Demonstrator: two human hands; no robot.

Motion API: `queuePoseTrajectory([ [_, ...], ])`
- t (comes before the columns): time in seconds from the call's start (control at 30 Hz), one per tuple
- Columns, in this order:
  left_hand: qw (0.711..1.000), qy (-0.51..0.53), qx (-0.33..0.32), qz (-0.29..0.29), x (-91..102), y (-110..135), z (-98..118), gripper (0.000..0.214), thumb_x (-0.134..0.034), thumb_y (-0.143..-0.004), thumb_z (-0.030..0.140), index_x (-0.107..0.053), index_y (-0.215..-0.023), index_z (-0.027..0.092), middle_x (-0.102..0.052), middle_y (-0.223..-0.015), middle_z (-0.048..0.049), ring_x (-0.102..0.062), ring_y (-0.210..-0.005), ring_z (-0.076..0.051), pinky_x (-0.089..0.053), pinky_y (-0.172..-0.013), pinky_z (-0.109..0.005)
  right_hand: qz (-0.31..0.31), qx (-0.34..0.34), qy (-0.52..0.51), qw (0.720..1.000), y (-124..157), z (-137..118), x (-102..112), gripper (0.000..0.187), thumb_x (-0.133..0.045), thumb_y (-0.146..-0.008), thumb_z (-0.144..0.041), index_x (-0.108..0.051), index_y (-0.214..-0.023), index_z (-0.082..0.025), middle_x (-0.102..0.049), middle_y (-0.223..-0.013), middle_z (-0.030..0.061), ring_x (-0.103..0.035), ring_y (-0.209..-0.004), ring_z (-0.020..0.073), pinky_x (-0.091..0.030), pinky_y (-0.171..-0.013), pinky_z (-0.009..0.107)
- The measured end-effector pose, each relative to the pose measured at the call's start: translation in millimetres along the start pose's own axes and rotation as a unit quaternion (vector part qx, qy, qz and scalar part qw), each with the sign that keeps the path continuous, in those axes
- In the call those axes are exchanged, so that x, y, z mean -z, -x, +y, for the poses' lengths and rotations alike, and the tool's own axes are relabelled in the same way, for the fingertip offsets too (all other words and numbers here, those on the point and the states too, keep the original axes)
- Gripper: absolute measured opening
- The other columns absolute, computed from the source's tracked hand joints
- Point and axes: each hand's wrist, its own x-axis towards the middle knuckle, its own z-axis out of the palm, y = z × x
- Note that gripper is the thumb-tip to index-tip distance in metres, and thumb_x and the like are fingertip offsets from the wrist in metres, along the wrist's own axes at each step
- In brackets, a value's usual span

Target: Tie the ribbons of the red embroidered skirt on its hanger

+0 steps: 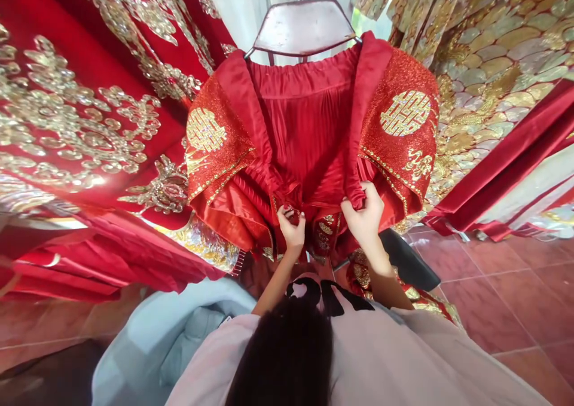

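Observation:
In front of me a red pleated skirt [309, 119] with gold-embroidered, glittery panels hangs by its waistband from a hanger [305, 29]. My left hand [292, 229] grips the lower left end of the waistband edge, fingers closed around gathered red cloth. On the other side, my right hand [365, 214] is closed on the rolled right edge of the same waistband. Between the hands the waistband sags open, showing the pleated inside. A dark strip with gold embroidery [326, 232] shows just below, between my wrists.
Red garments with beaded trim [76, 113] hang on the left. Gold scale-patterned garments [493, 65] hang on the right. A light blue-grey chair [134, 334] stands at lower left, and a black flat object [410, 259] lies beyond my right forearm. Red tiles [484, 298] cover the floor.

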Motion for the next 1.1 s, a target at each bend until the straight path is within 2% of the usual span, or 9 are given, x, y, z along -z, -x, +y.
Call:
queuePoseTrajectory([
  [0.17,0.998,-0.019,-0.061,0.023,0.8,12.1,11.6,0.013,-0.056,-0.081,0.026,-0.046,-0.078,0.019,-0.049,-0.08,-0.0027,-0.054,-0.082,-0.016,-0.047,-0.085,-0.035,0.017,0.029,-0.001,0.999,-0.9,-4.7,9.8,0.012,-0.05,-0.066,-0.02,-0.046,-0.078,-0.02,-0.045,-0.067,-0.0031,-0.042,-0.059,0.0113,-0.04,-0.06,0.025],
  [0.23,0.997,-0.018,-0.077,-0.002,1.7,19.1,17.2,0.008,-0.053,-0.082,0.023,-0.052,-0.088,0.017,-0.053,-0.09,-0.0061,-0.056,-0.086,-0.016,-0.049,-0.08,-0.031,0.013,0.024,0.005,1.0,-0.8,-6.0,12.9,0.012,-0.049,-0.066,-0.021,-0.045,-0.078,-0.02,-0.045,-0.067,-0.0028,-0.042,-0.06,0.0117,-0.04,-0.06,0.025],
  [0.37,0.99,-0.103,-0.093,-0.035,-3.0,12.6,19.1,0.047,-0.056,-0.081,0.021,-0.043,-0.126,0.012,-0.048,-0.124,-0.0173,-0.05,-0.114,-0.023,-0.046,-0.095,-0.037,0.002,0.012,0.008,1.0,0.2,-6.3,14.1,0.013,-0.05,-0.067,-0.02,-0.046,-0.079,-0.02,-0.045,-0.067,-0.0024,-0.043,-0.061,0.0123,-0.041,-0.062,0.026],
  [0.47,0.965,-0.221,-0.087,-0.108,-8.9,-4.1,13.8,0.035,-0.057,-0.085,0.024,-0.052,-0.117,0.011,-0.056,-0.114,-0.0157,-0.051,-0.111,-0.026,-0.039,-0.1,-0.044,-0.003,0.03,-0.004,1.0,1.3,-5.8,10.3,0.011,-0.051,-0.068,-0.018,-0.047,-0.079,-0.02,-0.045,-0.066,-0.0027,-0.044,-0.06,0.0119,-0.042,-0.062,0.025],
  [0.67,0.942,-0.264,-0.085,-0.188,-8.4,2.4,4.4,0.014,-0.048,-0.089,0.017,-0.062,-0.085,0.016,-0.061,-0.091,-0.0095,-0.057,-0.09,-0.022,-0.046,-0.086,-0.034,-0.011,0.014,0.006,1.0,5.4,-3.8,3.2,0.009,-0.055,-0.076,-0.024,-0.05,-0.081,-0.019,-0.049,-0.066,-0.0025,-0.043,-0.056,0.0108,-0.041,-0.057,0.024],
  [0.77,0.948,-0.26,-0.074,-0.17,-8.2,10.1,4.8,0.018,-0.05,-0.09,0.022,-0.058,-0.101,0.011,-0.058,-0.098,-0.0126,-0.058,-0.095,-0.021,-0.048,-0.083,-0.031,-0.015,-0.003,0.008,1.0,8.4,1.5,3.8,0.012,-0.056,-0.078,-0.027,-0.052,-0.085,-0.018,-0.049,-0.063,-0.0033,-0.04,-0.052,0.0098,-0.04,-0.054,0.024],
  [0.9,0.942,-0.3,-0.042,-0.146,-19.6,-13.8,7.4,0.044,-0.055,-0.089,0.03,-0.047,-0.124,0.004,-0.052,-0.118,-0.0203,-0.055,-0.111,-0.026,-0.049,-0.087,-0.033,-0.014,-0.005,0.015,1.0,8.9,6.0,6.2,0.011,-0.056,-0.079,-0.027,-0.052,-0.084,-0.018,-0.049,-0.062,-0.0033,-0.042,-0.052,0.0102,-0.042,-0.054,0.024],
  [1.0,0.923,-0.343,-0.023,-0.173,-27.5,-35.9,6.3,0.031,-0.048,-0.093,0.025,-0.053,-0.119,0.011,-0.052,-0.124,-0.0186,-0.058,-0.111,-0.027,-0.051,-0.085,-0.035,-0.029,0.006,0.017,0.999,7.6,4.2,5.6,0.01,-0.056,-0.08,-0.028,-0.052,-0.084,-0.019,-0.05,-0.064,-0.0025,-0.047,-0.054,0.0111,-0.045,-0.056,0.026],
  [1.1,0.912,-0.359,-0.021,-0.198,-23.5,-29.2,1.8,0.023,-0.047,-0.092,0.019,-0.059,-0.111,0.011,-0.057,-0.12,-0.0179,-0.058,-0.111,-0.027,-0.05,-0.087,-0.035,0.045,0.003,0.016,0.999,14.1,4.6,2.3,0.022,-0.057,-0.082,-0.028,-0.051,-0.101,-0.018,-0.058,-0.088,0.006,-0.059,-0.08,0.0171,-0.051,-0.073,0.033],
])
